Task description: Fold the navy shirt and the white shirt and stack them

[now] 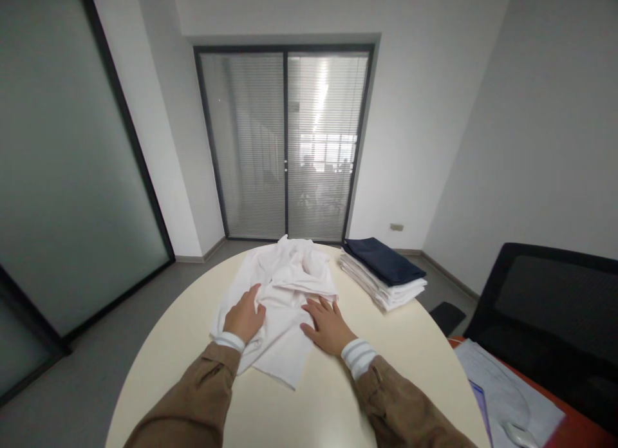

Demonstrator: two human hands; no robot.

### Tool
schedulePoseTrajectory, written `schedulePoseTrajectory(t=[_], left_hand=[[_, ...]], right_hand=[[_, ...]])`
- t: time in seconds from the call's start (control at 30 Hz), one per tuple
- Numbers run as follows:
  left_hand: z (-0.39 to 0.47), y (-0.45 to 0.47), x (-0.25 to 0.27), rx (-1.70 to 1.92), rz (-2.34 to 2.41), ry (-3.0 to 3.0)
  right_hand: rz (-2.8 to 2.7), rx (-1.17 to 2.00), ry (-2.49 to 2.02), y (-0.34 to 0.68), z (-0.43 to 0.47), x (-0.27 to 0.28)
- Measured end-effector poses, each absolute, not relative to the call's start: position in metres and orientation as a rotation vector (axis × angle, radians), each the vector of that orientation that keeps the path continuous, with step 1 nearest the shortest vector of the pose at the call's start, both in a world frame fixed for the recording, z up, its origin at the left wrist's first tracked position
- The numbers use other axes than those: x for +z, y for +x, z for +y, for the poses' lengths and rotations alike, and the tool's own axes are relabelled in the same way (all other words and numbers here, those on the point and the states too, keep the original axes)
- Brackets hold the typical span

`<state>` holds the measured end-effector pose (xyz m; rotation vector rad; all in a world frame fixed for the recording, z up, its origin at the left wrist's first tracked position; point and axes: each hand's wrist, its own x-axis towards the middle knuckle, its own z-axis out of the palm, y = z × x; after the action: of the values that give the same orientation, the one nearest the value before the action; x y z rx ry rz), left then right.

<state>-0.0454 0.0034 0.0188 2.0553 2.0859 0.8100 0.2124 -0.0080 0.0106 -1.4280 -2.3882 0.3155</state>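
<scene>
A crumpled white cloth garment (284, 335) lies loosely bunched on the round table, its far part heaped in folds. My left hand (245, 314) rests on the garment's left side, fingers stretched forward and thumb apart. On the right edge of the cloth lies my right hand (331, 327), palm down with its fingers spread. Neither hand shows fabric gripped in it. To the right stands a stack of folded white cloths (379, 290), topped by a folded dark navy cloth (383, 260).
The cream round table (164, 364) fills the lower middle. Beside its right edge is a black mesh chair (555, 313) with a red seat, bearing papers (506, 377) and a small white device (520, 434). Beyond the table is a window with blinds (241, 145).
</scene>
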Motion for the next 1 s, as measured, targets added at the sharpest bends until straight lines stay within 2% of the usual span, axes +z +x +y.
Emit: schedulePoseTrajectory(t=[0.13,0.27,0.4,0.57,0.63,0.83,1.0], left_hand=[[-0.011,-0.03,0.032,1.016,1.627,2.588],[-0.021,-0.022,0.038,0.734,1.256,2.742],[-0.024,-0.02,0.035,0.58,1.24,2.705],[-0.021,-0.02,0.03,0.6,1.327,2.64],[-0.02,-0.019,0.028,0.639,1.349,2.617],[-0.016,-0.021,0.022,0.812,1.339,2.618],[-0.01,-0.026,0.016,0.959,1.391,2.588]], right_hand=[[-2.291,0.266,-1.552,0.215,-0.003,0.01],[-2.234,0.273,-1.64,0.219,0.0,0.011],[-2.121,0.196,-1.724,0.219,0.003,0.01],[-2.106,0.12,-1.544,0.212,0.003,0.012],[-2.045,0.216,-1.558,0.208,0.002,0.013],[-1.732,0.766,-1.347,0.207,0.009,0.004],[-1.512,0.837,-1.305,0.224,0.027,0.002]])
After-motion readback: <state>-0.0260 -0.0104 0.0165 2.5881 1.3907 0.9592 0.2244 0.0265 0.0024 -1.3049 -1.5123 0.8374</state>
